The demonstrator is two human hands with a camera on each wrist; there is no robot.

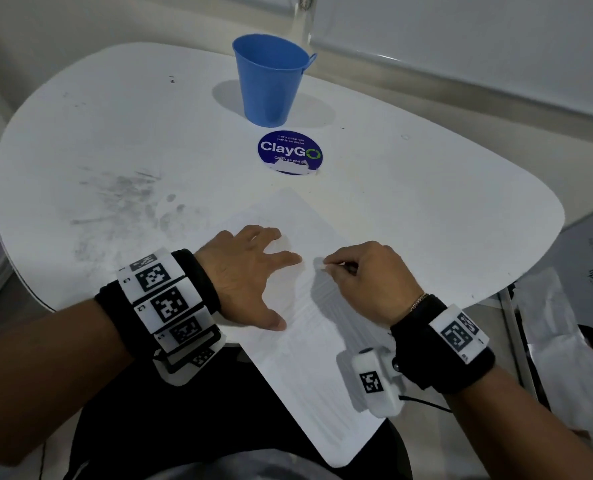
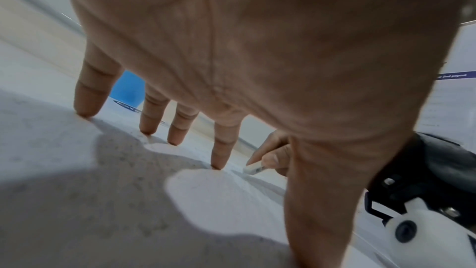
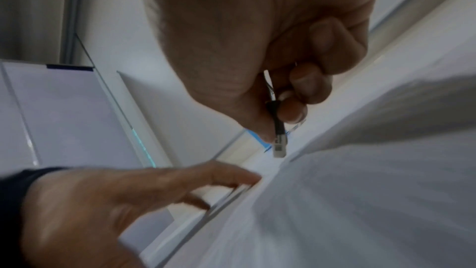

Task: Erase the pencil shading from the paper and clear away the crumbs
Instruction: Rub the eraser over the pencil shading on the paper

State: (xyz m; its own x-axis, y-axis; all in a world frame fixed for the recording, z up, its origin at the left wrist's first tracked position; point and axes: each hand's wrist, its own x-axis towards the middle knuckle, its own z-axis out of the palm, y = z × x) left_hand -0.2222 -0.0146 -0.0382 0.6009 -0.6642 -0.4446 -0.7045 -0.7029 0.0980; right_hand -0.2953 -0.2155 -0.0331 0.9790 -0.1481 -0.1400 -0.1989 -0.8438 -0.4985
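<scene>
The paper (image 1: 308,306) is pinned to the table (image 1: 115,150) by the left hand (image 1: 243,275), fingers straight and spread at its left edge. Just right of them, over the paper, an eraser (image 1: 320,264) is pinched in the right hand (image 1: 371,278). Erasing seems under way; faint shading possibly remains, blurred. Firm strokes are called for next, then sweeping crumbs aside.

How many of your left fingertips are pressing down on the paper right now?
5. On the left hand, four spread fingertips touch the far part of the paper; the thumb presses nearer the body. The wrist view confirms contact for the fingers; the thumb tip is cut off there.
</scene>
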